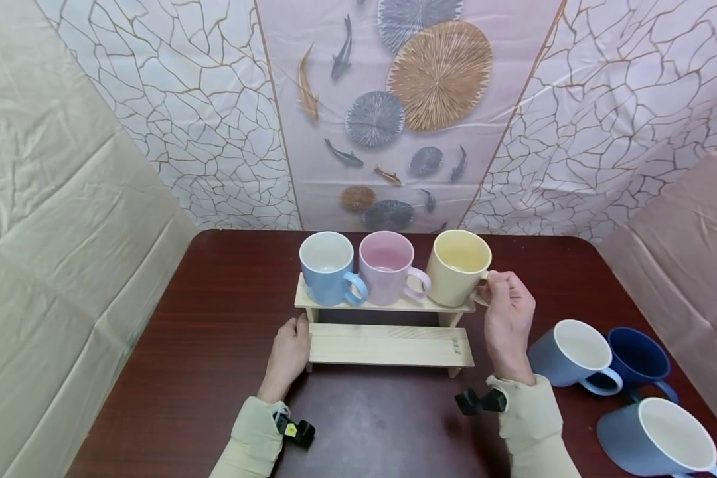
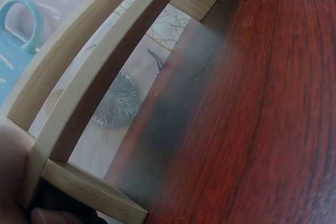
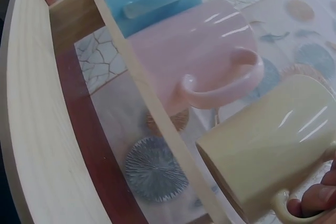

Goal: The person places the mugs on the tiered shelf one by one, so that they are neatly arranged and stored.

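A two-tier wooden rack (image 1: 388, 345) stands on the table. My left hand (image 1: 289, 353) grips its left end; in the left wrist view, fingers (image 2: 11, 169) lie around the rack's side. My right hand (image 1: 510, 322) pinches the handle of a yellow mug (image 1: 454, 275) at the right end of the upper shelf. In the right wrist view this mug (image 3: 273, 145) leans slightly against the shelf line; whether its base touches the shelf I cannot tell. A light blue mug (image 1: 324, 279) and a pink mug (image 1: 384, 275) stand upright on that shelf, handles to the right.
At the right lie a grey-blue mug (image 1: 558, 358), a dark blue mug (image 1: 633, 352) and another grey-blue mug (image 1: 627, 438), close together on the dark red table (image 1: 215, 372). A patterned cloth (image 1: 376, 119) hangs behind, with plain cloth (image 1: 66, 232) along the left side.
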{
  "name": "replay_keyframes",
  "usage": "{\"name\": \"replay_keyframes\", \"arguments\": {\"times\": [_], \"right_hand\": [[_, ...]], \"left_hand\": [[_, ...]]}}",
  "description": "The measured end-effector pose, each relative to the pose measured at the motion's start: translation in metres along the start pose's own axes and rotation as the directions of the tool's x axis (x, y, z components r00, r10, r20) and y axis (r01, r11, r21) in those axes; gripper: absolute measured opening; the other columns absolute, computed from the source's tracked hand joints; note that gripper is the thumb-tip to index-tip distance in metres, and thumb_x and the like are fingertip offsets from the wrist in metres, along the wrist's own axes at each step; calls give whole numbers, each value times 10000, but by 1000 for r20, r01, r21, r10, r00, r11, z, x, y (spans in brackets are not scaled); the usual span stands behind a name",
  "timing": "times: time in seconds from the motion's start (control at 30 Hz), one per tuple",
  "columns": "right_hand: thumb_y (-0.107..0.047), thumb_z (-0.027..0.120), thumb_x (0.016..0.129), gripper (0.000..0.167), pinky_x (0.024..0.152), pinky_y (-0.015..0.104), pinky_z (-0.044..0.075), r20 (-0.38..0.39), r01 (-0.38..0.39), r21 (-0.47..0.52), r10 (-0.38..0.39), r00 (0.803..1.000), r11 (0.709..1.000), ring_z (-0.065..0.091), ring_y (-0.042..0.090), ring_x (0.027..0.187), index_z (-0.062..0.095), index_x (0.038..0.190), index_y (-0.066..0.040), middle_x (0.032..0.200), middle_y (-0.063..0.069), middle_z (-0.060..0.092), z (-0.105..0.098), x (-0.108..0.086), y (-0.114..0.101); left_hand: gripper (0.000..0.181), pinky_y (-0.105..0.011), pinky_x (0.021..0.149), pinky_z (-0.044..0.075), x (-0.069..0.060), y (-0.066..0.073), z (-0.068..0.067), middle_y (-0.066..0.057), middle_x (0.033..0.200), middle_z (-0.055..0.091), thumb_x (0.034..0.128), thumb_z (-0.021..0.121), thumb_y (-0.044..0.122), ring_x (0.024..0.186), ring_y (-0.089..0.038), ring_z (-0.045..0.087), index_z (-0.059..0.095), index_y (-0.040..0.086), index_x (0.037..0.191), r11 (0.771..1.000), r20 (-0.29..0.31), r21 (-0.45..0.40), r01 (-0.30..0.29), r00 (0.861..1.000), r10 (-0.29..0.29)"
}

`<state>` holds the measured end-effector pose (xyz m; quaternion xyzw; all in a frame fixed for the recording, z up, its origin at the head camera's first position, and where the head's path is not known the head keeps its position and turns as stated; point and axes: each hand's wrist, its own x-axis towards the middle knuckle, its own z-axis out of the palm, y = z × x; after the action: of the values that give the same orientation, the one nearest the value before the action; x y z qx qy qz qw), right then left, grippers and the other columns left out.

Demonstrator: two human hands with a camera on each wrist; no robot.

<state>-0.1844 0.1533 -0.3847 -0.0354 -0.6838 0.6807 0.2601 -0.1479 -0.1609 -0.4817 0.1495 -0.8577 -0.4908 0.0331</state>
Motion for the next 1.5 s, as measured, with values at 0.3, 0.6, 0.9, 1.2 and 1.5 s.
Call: {"name": "replay_keyframes", "arguments": {"times": [0.3, 0.6, 0.9, 1.2, 1.5], "right_hand": [[-114, 494, 997, 312, 721, 248, 438, 37, 19, -15, -19, 999, 1000, 535, 156, 792, 520, 802, 128, 756, 118, 550, 9, -2, 2], [-104, 488, 995, 269, 757, 271, 433, 55, -20, -1, 20, 998, 1000, 536, 203, 847, 567, 752, -22, 794, 97, 589, 9, -3, 3], [-137, 474, 1004, 323, 601, 262, 417, 125, -80, -45, 85, 988, 996, 508, 201, 793, 508, 759, 72, 746, 105, 482, 4, 1, 0], [-174, 490, 1009, 346, 542, 266, 356, 134, -95, -96, 108, 985, 991, 445, 185, 724, 518, 792, 94, 706, 56, 474, 0, 2, -2], [-338, 500, 1019, 329, 801, 316, 307, 90, -121, -181, 139, 986, 976, 434, 158, 924, 568, 897, -41, 927, 35, 518, -9, -1, -1]], "left_hand": [[430, -335, 507, 338, 0, 1, 0, -59, 607, 401, 1057, 332, 333, 511, -214, 374, 423, 96, 709, 1000, 0, 4, -4, 1000, 4], [425, -335, 502, 332, -1, 2, -1, -61, 610, 404, 1058, 330, 330, 503, -215, 359, 409, 96, 711, 1000, 12, -3, 4, 1000, -4], [440, -331, 500, 334, -1, 2, -1, -53, 608, 399, 1055, 323, 365, 502, -206, 360, 408, 101, 713, 1000, 10, -5, 2, 1000, -2], [441, -331, 497, 335, -1, 2, 0, -51, 605, 398, 1055, 322, 355, 499, -206, 362, 413, 100, 708, 1000, 13, -11, 1, 1000, -1], [420, -334, 494, 334, -1, 2, 0, -54, 603, 399, 1056, 340, 326, 496, -212, 362, 415, 98, 711, 1000, 11, -21, 17, 1000, -16]]}}
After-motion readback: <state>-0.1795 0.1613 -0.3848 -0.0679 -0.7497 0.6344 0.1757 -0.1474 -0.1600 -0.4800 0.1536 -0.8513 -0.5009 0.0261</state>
